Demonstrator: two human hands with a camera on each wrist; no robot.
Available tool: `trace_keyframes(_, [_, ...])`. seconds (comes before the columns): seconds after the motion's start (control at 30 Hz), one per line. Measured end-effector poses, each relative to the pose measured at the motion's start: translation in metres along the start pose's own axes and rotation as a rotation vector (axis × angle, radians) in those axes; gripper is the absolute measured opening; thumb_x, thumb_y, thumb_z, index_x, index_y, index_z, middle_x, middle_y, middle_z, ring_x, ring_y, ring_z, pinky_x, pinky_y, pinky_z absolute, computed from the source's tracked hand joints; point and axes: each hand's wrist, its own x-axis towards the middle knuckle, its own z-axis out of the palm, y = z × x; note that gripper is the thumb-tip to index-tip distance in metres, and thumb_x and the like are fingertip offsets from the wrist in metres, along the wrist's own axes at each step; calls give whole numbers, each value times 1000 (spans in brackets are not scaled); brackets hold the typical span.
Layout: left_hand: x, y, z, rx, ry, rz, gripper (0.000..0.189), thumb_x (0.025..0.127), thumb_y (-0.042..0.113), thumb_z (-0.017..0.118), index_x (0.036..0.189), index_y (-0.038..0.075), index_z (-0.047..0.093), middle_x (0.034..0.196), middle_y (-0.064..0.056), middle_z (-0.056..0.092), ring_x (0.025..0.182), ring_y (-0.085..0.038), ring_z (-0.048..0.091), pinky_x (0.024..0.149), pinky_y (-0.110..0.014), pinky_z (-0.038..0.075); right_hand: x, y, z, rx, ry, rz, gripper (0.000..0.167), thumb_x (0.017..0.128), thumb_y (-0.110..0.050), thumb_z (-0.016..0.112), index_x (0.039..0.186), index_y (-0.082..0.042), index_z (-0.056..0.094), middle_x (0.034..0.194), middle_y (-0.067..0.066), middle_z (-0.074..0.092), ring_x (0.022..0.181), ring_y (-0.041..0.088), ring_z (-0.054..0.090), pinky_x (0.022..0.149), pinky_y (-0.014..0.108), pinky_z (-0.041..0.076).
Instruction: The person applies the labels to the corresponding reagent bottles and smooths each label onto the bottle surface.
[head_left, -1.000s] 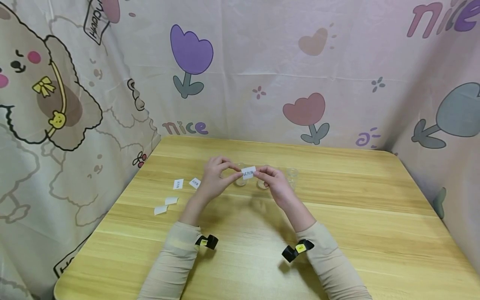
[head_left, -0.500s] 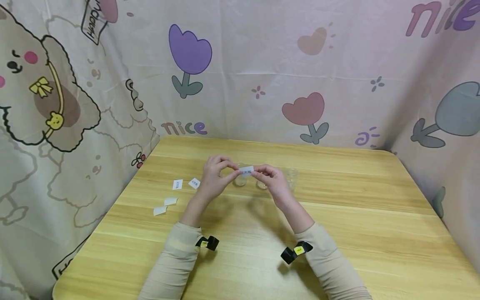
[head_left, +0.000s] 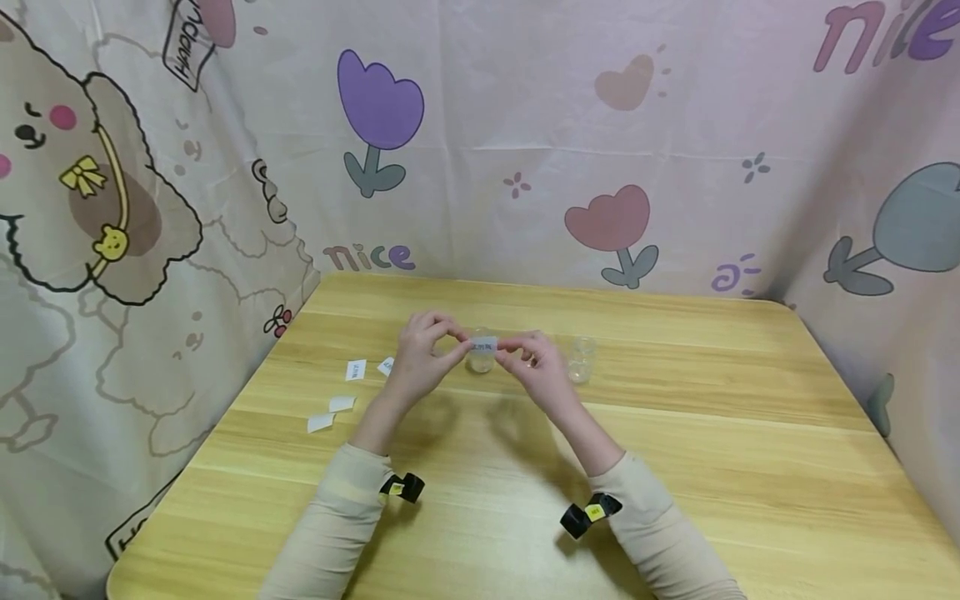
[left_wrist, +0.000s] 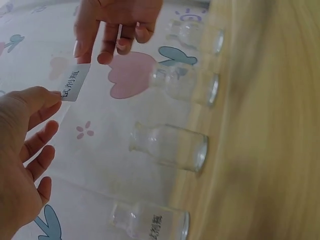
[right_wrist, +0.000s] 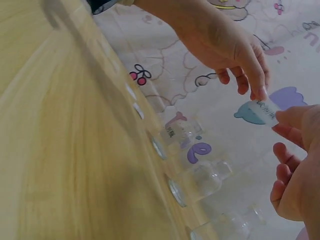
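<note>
Left hand [head_left: 422, 357] and right hand [head_left: 542, 368] pinch opposite ends of a printed white label [left_wrist: 76, 82] above the wooden table [head_left: 480, 517], near upright clear bottles [left_wrist: 172, 146], one labelled alike; the patterned curtain [head_left: 480, 92] shows through them.

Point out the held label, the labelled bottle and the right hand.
Held label [left_wrist: 76, 82]: left wrist view, middle of its printed face.
Labelled bottle [left_wrist: 154, 220]: left wrist view, middle of its body.
Right hand [head_left: 542, 367]: head view, middle of the hand.

“试剂瓶” on held label [left_wrist: 76, 83], same on glass bottle [left_wrist: 150, 220], “nice” twice on backdrop [head_left: 480, 125]
</note>
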Motion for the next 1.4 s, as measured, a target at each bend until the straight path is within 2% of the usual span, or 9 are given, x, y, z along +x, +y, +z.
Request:
trace_keyframes(0.17, [-5,-3,-2,65,-24,16,11,82,19,78,83,11,71,95,-5,65,98,-26,53,91,-48,34,-4,1,7,-151,23,-130,18,88,-20,72,101,-8,74,96,10,64,94,35,54,80,37,41])
trace_keyframes(0.4, [-15,-12,3,118,-73,25,11,81,21,79,81,13,71,94,-4,65,98,-26,54,87,-48,34,-9,6,14,-380,77,-232,18,83,-17,76,97,-7,74,90,9,59,84,19,45,74,29,35])
trace_keyframes(0.53, [-19,-19,7,133,-72,46,10,81,20,78,80,16,69,93,-3,65,98,-26,55,86,-49,34,-11,7,16,-522,119,-268,17,82,-19,78,95,-9,75,91,5,61,82,20,47,71,31,38])
trace_keyframes(0.67, [-21,-23,10,151,-76,55,9,80,19,79,80,17,70,93,-2,64,95,-24,54,84,-45,32,-9,10,17,-597,148,-308,16,81,-20,79,94,-11,75,93,5,63,83,22,50,73,34,41])
trace_keyframes(0.8, [-22,-23,10,152,-129,20,8,82,22,78,82,19,71,96,-1,63,95,-22,51,82,-41,30,-6,13,20,-674,162,-347,13,81,-21,79,91,-13,74,96,5,65,85,23,51,72,36,43])
trace_keyframes(0.93, [-22,-22,11,182,-167,-4,9,83,25,77,84,19,72,98,-1,63,97,-23,52,83,-43,32,-4,17,22,-726,156,-365,9,80,-20,80,84,-14,74,95,5,65,86,24,52,73,39,44])
trace_keyframes(1.07, [-22,-23,14,235,-181,-37,9,83,26,77,84,19,72,100,-2,64,99,-24,53,84,-45,36,-2,20,25,-748,145,-381,9,79,-20,80,81,-14,74,93,5,63,90,25,53,77,41,46])
trace_keyframes(1.27, [-20,-25,20,327,-206,-136,9,85,29,76,85,21,72,102,-2,64,105,-26,53,86,-46,37,2,21,28,-810,123,-407,8,81,-21,78,81,-14,73,92,5,62,92,26,53,79,41,46])
trace_keyframes(1.4, [-18,-27,25,413,-232,-150,11,85,32,75,84,21,71,105,-2,64,109,-28,52,88,-48,38,7,23,31,-857,118,-428,6,80,-19,78,81,-14,73,90,5,60,89,26,51,80,42,44])
